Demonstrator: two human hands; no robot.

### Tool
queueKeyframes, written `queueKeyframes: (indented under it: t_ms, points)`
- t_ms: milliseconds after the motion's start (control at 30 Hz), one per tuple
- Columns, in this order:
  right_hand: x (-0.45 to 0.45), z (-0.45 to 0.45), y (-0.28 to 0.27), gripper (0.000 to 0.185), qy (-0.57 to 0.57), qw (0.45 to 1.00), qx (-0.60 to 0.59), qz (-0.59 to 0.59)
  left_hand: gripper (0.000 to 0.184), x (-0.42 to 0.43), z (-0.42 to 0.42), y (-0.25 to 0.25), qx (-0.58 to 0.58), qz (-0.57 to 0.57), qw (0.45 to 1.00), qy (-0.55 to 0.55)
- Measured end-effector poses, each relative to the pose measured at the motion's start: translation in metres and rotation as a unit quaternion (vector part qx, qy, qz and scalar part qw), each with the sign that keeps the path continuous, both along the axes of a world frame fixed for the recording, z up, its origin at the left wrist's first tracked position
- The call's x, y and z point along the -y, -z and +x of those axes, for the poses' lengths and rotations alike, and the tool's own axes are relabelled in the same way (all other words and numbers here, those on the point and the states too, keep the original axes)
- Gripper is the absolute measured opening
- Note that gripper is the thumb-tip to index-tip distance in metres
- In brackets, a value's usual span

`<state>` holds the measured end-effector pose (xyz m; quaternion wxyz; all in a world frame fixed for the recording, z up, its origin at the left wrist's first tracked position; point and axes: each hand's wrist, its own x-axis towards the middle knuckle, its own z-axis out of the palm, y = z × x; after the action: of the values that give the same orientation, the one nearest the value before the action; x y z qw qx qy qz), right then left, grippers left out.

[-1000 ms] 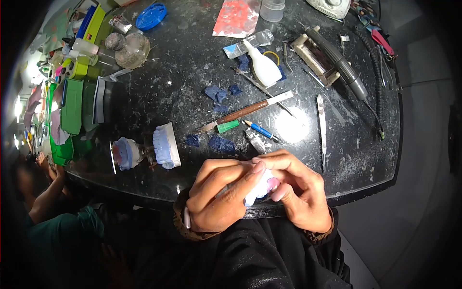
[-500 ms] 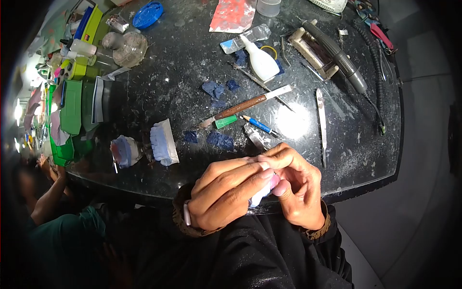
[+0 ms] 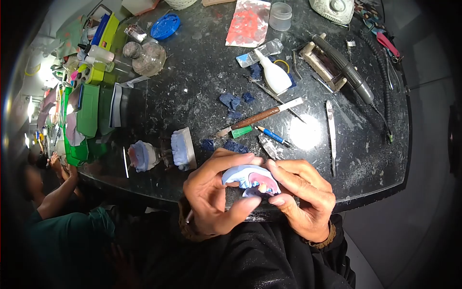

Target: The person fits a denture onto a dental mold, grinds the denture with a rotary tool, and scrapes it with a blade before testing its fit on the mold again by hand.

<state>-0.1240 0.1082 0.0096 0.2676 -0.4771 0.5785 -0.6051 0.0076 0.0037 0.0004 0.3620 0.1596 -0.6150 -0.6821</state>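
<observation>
Near the table's front edge I hold a blue plaster dental model [image 3: 240, 175] between both hands, its teeth facing me. Pink material with a few tooth shapes sits on the model's right part. My left hand [image 3: 211, 192] curls around the left end, with the thumb below it. On the right side, my right hand [image 3: 303, 192] grips the model between fingers and thumb, close to the pink part. Two more dental models stand to the left: a blue-and-white one [image 3: 183, 148] and one with a pink part [image 3: 143, 156].
Beyond my hands lie a wooden-handled knife [image 3: 260, 117], a blue pencil [image 3: 272, 134], a green block [image 3: 241, 131] and a metal tool [image 3: 331, 137]. A white bottle [image 3: 275, 77] and a handpiece [image 3: 344, 67] are farther back. Green bins [image 3: 86, 111] stand left, near another person's arm [image 3: 60, 192].
The dental model, mostly covered by my fingers before, is turned up so its teeth and pink part show. My left fingers have moved off its front. The whole view has shifted slightly.
</observation>
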Motion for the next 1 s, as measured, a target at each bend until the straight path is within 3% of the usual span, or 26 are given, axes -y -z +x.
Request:
queueKeyframes:
  t_ms: [33,133,267,367,567,667,1000]
  points:
    - [-0.001,0.0,0.0,0.041,0.0,1.0,-0.004,0.001,0.045,0.0,-0.002,-0.005,-0.002,0.045,0.999,0.006]
    - [-0.001,0.001,-0.001,0.044,0.004,1.0,-0.011,0.002,0.04,0.009,0.004,-0.007,0.082,-0.026,0.996,0.029]
    - [0.0,-0.001,0.0,0.047,0.005,1.0,-0.022,0.0,0.036,0.01,0.002,-0.01,0.096,0.019,0.994,0.052]
    - [0.0,-0.002,0.001,0.049,-0.001,0.999,-0.04,-0.002,0.052,0.006,-0.001,-0.015,0.153,0.039,0.987,0.03]
    - [0.002,-0.004,0.003,0.041,0.003,1.0,-0.029,0.003,0.051,0.004,-0.005,-0.014,0.155,-0.004,0.988,0.022]
    - [0.006,0.0,0.0,0.038,0.025,0.999,0.033,0.003,0.034,0.003,-0.008,-0.01,0.115,-0.058,0.992,0.015]
    - [0.008,0.007,0.01,0.029,0.1,0.995,0.026,0.013,0.031,-0.008,-0.013,0.001,0.111,-0.044,0.992,-0.036]
